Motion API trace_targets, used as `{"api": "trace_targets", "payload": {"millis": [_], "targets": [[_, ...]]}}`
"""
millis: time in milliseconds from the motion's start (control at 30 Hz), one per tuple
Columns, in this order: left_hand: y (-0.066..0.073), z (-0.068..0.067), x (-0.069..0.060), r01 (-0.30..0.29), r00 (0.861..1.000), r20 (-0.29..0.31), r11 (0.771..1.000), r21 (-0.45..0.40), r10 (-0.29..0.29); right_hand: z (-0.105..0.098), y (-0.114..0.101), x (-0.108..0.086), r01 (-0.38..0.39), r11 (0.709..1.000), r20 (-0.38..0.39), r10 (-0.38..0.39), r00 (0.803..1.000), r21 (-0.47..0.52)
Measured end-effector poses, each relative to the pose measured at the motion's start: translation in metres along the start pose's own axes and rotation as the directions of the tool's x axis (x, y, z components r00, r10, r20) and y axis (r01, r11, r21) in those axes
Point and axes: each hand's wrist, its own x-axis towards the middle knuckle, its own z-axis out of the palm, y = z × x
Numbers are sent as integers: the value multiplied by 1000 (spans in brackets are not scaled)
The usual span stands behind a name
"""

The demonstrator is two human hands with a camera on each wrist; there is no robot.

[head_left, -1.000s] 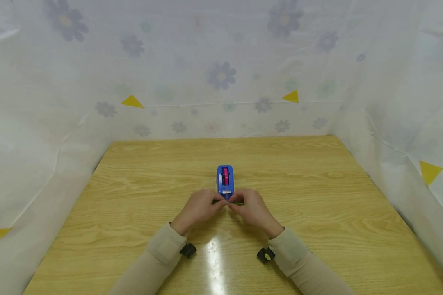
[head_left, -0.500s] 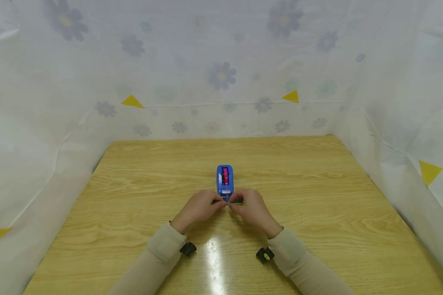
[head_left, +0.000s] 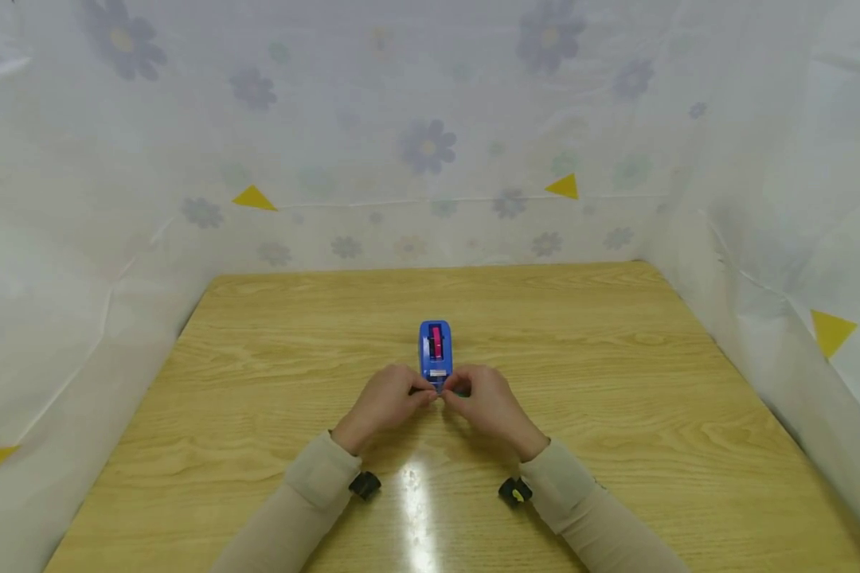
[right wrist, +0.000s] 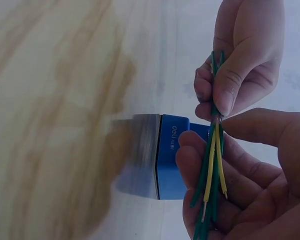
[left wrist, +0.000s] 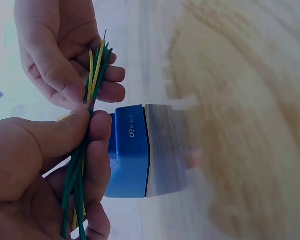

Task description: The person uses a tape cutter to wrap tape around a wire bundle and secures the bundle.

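A bundle of green and yellow wires (left wrist: 80, 165) lies between my two hands, its ends fanning out on both sides. My left hand (head_left: 388, 396) pinches it between thumb and curled fingers. Close beside, my right hand (head_left: 489, 400) also pinches the bundle, thumb against fingers. Where the fingertips meet, a small shiny band, seemingly clear tape (right wrist: 216, 119), shows on the wires. Just beyond the hands, a blue tape dispenser (head_left: 435, 350) with a pink hub stands on the table. Its front end is partly hidden by the fingers in the head view.
The wood-grain table (head_left: 294, 334) is enclosed by pale flowered sheeting (head_left: 430, 95) at the back and sides. Yellow triangles (head_left: 254, 198) mark the sheeting. A black wrist device (head_left: 365, 485) sits at each cuff.
Both hands stay by the dispenser with only slight finger movement. Less of the wire bundle shows beside the right hand now. The dispenser stays in place on the table.
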Motion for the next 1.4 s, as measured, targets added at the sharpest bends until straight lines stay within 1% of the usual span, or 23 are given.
{"api": "trace_targets", "payload": {"millis": [133, 233, 367, 567, 767, 933, 1100, 1400], "targets": [[2, -1, 0, 3, 1000, -16, 1000, 3, -3, 0, -2, 0, -22, 1000, 27, 23, 999, -11], [4, -2, -1, 6, 1000, -22, 1000, 4, -6, 0, -2, 0, -28, 1000, 29, 28, 999, -7], [5, -3, -1, 11, 999, -33, 1000, 0, -11, 1, -1, 1, -15, 1000, 5, 15, 1000, 11], [5, -2, -1, 46, 998, -49, 999, -26, -47, 3, 1, 1, -7, 999, -46, 10, 999, 53], [3, 1, 1, 59, 996, -64, 998, -27, -61, 3, 2, 1, 8, 999, -62, -5, 998, 51], [3, 2, 1, 50, 995, -85, 998, -24, -52, 2, 3, 3, 47, 998, -64, -45, 997, 34], [4, 1, 1, 35, 994, -100, 999, -27, -37, 2, 3, 5, 78, 996, -62, -76, 995, 37], [4, 1, 1, 34, 995, -93, 998, -60, -40, 2, 3, 4, 58, 997, -47, -56, 997, 41]]}}
